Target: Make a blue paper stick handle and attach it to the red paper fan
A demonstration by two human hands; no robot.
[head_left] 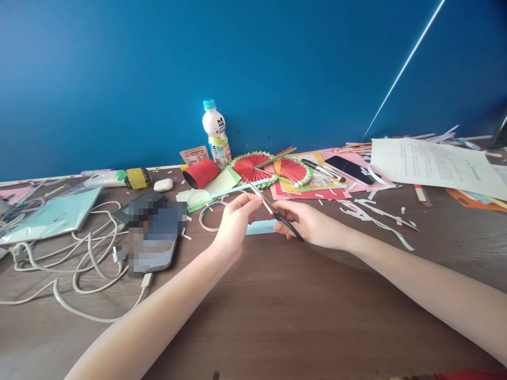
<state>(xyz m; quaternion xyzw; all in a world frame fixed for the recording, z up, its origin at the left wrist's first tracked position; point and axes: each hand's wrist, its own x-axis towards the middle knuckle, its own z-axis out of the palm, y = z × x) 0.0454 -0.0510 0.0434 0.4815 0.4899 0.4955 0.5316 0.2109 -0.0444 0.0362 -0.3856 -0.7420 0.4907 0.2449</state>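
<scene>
My right hand (303,221) is closed around black-handled scissors (288,226), whose blades point up and to the left. The fingers of my left hand (233,219) are pinched together right beside the blades; what they hold, if anything, I cannot make out. A light blue paper piece (261,227) shows below both hands, partly hidden by them. Just beyond my left fingers runs a thin light blue paper strip (241,187). Two pleated red paper fans with green edges, one of them the larger fan (253,166), lie behind the hands.
A drink bottle (216,134) stands against the blue wall, with a red cylinder (201,173) before it. Left are a phone (158,237), tangled cables (89,258) and an earbud case (163,184). Right are a pen (322,170), a dark phone (350,170), paper scraps (376,216) and a printed sheet (431,163).
</scene>
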